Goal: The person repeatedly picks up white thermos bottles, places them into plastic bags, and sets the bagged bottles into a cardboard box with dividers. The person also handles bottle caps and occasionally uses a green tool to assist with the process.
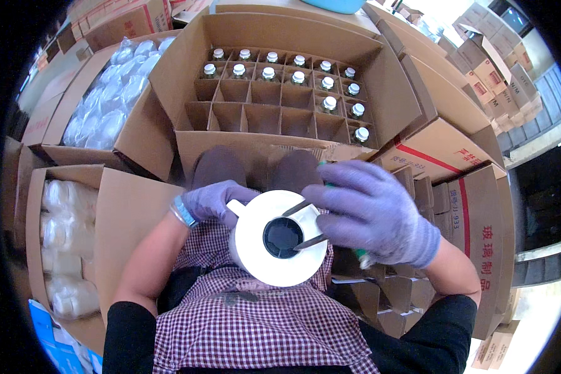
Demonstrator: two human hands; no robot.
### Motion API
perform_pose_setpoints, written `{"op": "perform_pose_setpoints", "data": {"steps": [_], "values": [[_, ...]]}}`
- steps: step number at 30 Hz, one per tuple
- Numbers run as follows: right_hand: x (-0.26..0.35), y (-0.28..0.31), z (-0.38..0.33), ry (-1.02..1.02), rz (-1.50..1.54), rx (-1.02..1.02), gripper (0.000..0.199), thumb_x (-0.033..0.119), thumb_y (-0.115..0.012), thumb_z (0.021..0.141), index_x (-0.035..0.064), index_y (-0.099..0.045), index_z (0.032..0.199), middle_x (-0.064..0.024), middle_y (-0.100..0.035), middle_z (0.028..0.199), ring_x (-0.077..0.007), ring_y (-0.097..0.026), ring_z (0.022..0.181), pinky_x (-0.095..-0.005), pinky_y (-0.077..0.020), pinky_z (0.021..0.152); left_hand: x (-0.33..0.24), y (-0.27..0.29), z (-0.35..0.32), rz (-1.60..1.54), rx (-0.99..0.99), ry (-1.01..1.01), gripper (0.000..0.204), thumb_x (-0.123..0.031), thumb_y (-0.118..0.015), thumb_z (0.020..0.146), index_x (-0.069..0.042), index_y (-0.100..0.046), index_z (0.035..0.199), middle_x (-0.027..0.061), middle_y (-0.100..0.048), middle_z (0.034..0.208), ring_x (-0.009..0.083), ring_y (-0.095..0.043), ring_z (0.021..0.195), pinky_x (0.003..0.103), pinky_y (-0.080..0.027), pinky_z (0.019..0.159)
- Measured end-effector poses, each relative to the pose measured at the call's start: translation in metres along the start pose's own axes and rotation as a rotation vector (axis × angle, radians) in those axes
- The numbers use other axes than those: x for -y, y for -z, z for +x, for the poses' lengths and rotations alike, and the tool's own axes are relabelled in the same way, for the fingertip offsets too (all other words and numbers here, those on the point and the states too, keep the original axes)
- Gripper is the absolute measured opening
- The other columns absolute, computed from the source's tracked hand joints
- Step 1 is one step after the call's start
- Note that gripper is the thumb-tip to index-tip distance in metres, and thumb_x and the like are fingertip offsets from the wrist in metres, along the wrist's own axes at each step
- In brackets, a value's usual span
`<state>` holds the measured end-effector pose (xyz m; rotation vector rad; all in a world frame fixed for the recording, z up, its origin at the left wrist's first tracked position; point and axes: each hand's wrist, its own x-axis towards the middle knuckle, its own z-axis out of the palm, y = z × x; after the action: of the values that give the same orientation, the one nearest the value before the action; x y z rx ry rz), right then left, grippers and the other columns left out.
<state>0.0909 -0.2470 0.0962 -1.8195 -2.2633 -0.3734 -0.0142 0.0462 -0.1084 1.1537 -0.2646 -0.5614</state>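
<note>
White round piece [255, 244] sits mid-frame over the lap, short stub [235, 207] pointing to 10 o'clock, dark opening [282, 238] at its centre. Seen from above it is round; no long axis shows. Left hand [218, 201] lies at its 10 o'clock edge, fingers curled in beside the stub, apparently holding it. Right hand [375, 215] is at 2 o'clock, fingers closed round a dark two-pronged tool [311, 241], prongs spread and aimed leftward, tips near 12 and 4 o'clock of the opening. My judgement: all turns on how those tips stand to the opening's rim, and the right hand, carrying the tool, is the one that matters. Contact there cannot be told. Right hand blurred; tool's rear hidden beneath it, only bits of green [363, 255] showing. Left fingertips and the piece's underside out of sight; depth of the opening lost in black. Carton [224, 141] with white-capped bottles [298, 78] at 12 o'clock.
</note>
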Motion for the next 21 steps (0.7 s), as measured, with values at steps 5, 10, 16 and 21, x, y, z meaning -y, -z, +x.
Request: {"op": "perform_pose_setpoints", "data": {"steps": [5,10,16,21], "values": [[0.031,-0.017,-0.002,0.121,0.060,0.074,0.018,0.021,-0.070,0.073,0.0107,-0.062,0.086,-0.0127,-0.060,0.116,-0.0328,-0.058,0.120,-0.0463,-0.0509,0.102,0.000,-0.002,0.014,0.022,0.098,0.012,0.089,-0.025,-0.095,0.064,0.002,-0.058,0.141,0.0113,-0.071,0.125,0.0188,-0.067,0.110,0.035,-0.050,0.103],[0.038,-0.008,-0.002,-0.078,-0.108,0.315,0.018,0.026,-0.066,0.086,0.0101,-0.062,0.092,-0.0102,-0.066,0.095,-0.0300,-0.068,0.097,-0.0433,-0.0570,0.081,-0.021,-0.039,-0.004,0.048,-0.116,0.012,0.082,-0.029,-0.090,0.071,0.000,-0.058,0.141,0.0132,-0.069,0.129,0.0224,-0.066,0.115,0.037,-0.048,0.106],[-0.009,-0.049,-0.014,-0.673,0.373,0.332,0.036,0.035,-0.060,0.096,0.0000,-0.063,0.088,-0.0168,-0.068,0.078,-0.0354,-0.070,0.071,-0.0458,-0.0545,0.067,0.018,-0.140,-0.038,0.585,-0.632,-0.062,0.092,-0.037,-0.074,0.089,0.002,-0.027,0.158,0.0266,-0.060,0.135,0.0323,-0.065,0.119,0.044,-0.050,0.104],[-0.047,-0.066,0.004,-1.163,0.819,0.399,0.033,0.034,-0.070,0.094,0.0014,-0.067,0.099,-0.0042,-0.066,0.074,-0.0102,-0.063,0.060,-0.0279,-0.0532,0.054,0.020,-0.145,-0.038,0.649,-0.665,-0.107,0.095,-0.041,-0.064,0.095,0.002,-0.010,0.161,0.0350,-0.046,0.145,0.0432,-0.058,0.126,0.049,-0.046,0.106]]}}
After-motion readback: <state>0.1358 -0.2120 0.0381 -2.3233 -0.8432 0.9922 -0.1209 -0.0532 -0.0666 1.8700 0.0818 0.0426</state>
